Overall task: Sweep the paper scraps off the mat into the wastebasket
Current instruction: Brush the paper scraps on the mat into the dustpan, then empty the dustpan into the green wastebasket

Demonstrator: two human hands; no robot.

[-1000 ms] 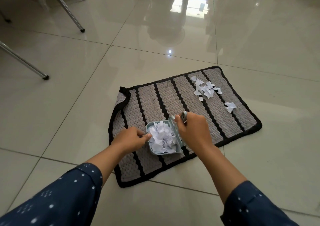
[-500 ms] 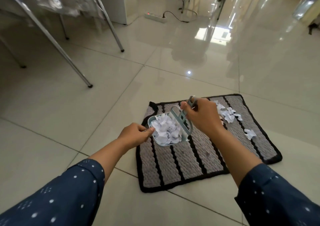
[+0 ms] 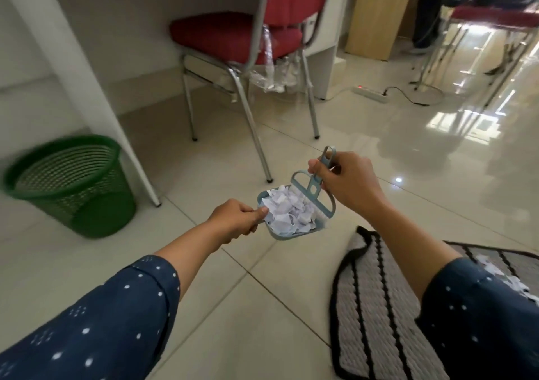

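My left hand (image 3: pixel 235 219) grips the handle of a small pale-blue dustpan (image 3: pixel 280 235) held in the air above the floor tiles. White paper scraps (image 3: pixel 287 210) fill the pan. My right hand (image 3: pixel 348 183) holds a matching small brush (image 3: pixel 313 187), its head pressed against the pan's open side. The green mesh wastebasket (image 3: pixel 70 184) stands on the floor to the far left, apart from the pan. The grey mat with black stripes (image 3: pixel 370 301) lies at lower right, with more scraps (image 3: pixel 294 268) beside my right sleeve.
A red chair with chrome legs (image 3: pixel 248 44) stands just beyond the dustpan. A white desk leg (image 3: pixel 96 96) slants down beside the wastebasket. A power strip and cable (image 3: pixel 372 93) lie on the floor at the back right, near another chair.
Both hands lifted the filled dustpan and brush off the mat and carried them left. My view swung left and up, bringing the wastebasket and red chair into sight.
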